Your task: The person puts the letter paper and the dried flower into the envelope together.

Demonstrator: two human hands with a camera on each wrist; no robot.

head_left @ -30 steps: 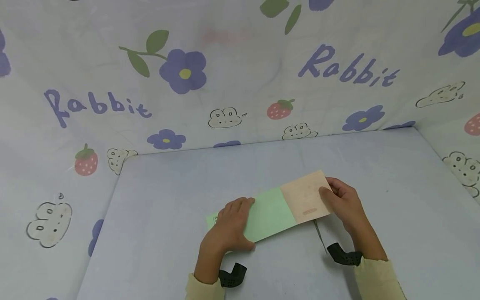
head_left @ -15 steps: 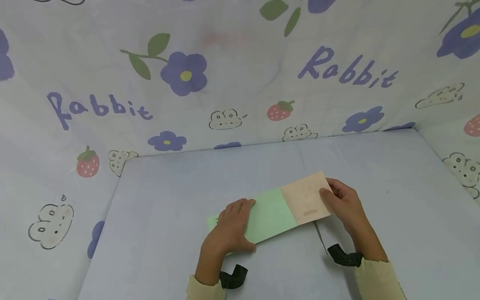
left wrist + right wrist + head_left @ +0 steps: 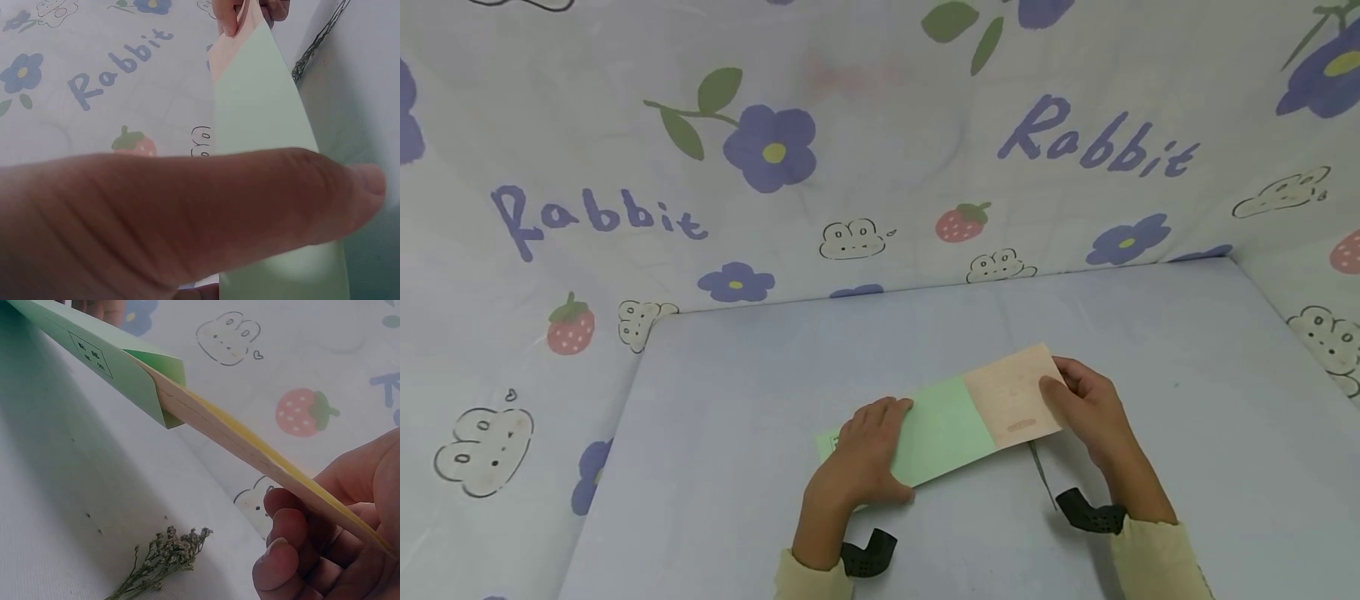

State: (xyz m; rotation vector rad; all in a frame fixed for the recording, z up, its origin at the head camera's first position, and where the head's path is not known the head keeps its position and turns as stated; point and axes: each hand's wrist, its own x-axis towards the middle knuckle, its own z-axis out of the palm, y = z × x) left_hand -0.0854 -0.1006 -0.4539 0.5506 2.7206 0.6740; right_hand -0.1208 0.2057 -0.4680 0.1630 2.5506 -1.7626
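Observation:
My left hand (image 3: 859,457) holds a long light-green paper sleeve (image 3: 938,433), its thumb across the near edge and its fingers over the far side. Out of the sleeve's right end comes a flat peach-coloured paper piece (image 3: 1009,397). My right hand (image 3: 1088,412) pinches that piece at its outer end, thumb on top and fingers beneath. In the right wrist view the peach piece (image 3: 234,439) shows a yellow layer along one edge, and the green sleeve (image 3: 94,359) bears a small printed box of characters. Both papers are tilted up off the table at the right.
A sprig of dried flowers (image 3: 165,556) lies on the table under the papers; only its stem (image 3: 1042,477) shows in the head view. Patterned cloth (image 3: 880,150) with flowers, strawberries and rabbits hangs behind the pale table (image 3: 737,375). Dark specks dot the table in the right wrist view.
The head view has shifted very slightly. Both hands keep their hold, and the peach piece stands out of the green sleeve by about the same length.

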